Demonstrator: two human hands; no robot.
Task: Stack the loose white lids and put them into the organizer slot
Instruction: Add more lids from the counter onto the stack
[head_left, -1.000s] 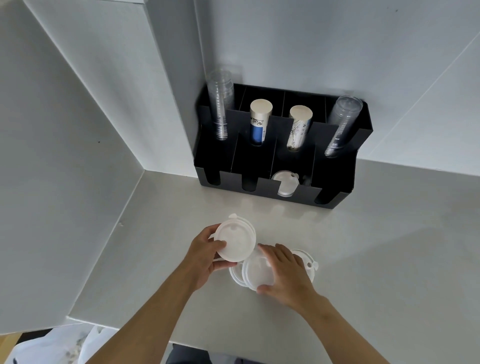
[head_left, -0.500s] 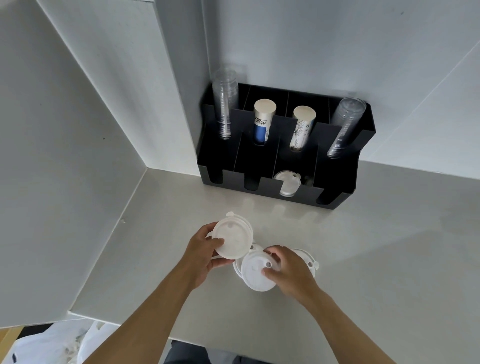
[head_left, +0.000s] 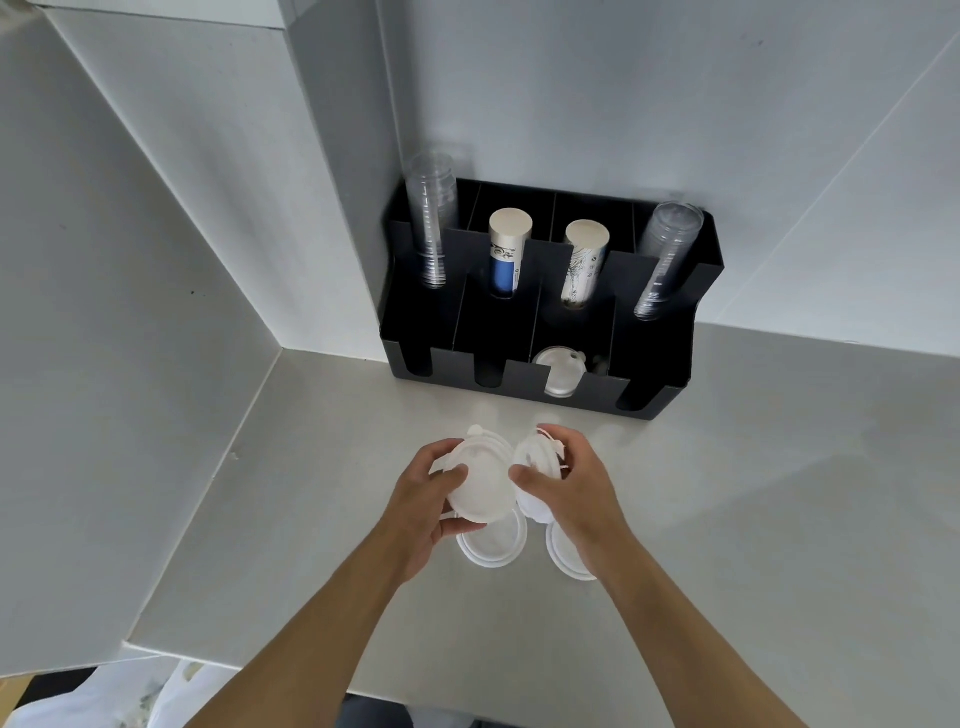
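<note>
Partly hidden under the hands: two white lids on the counter, one lid below the left hand, another lid cut off by the right wrist. Left hand raised, fingers clamped on a small stack of lids, count hard to tell. Right hand closed around a tilted lid, edge touching the stack. Thin, round, glossy plastic. One more lid in the black organizer, third front slot
</note>
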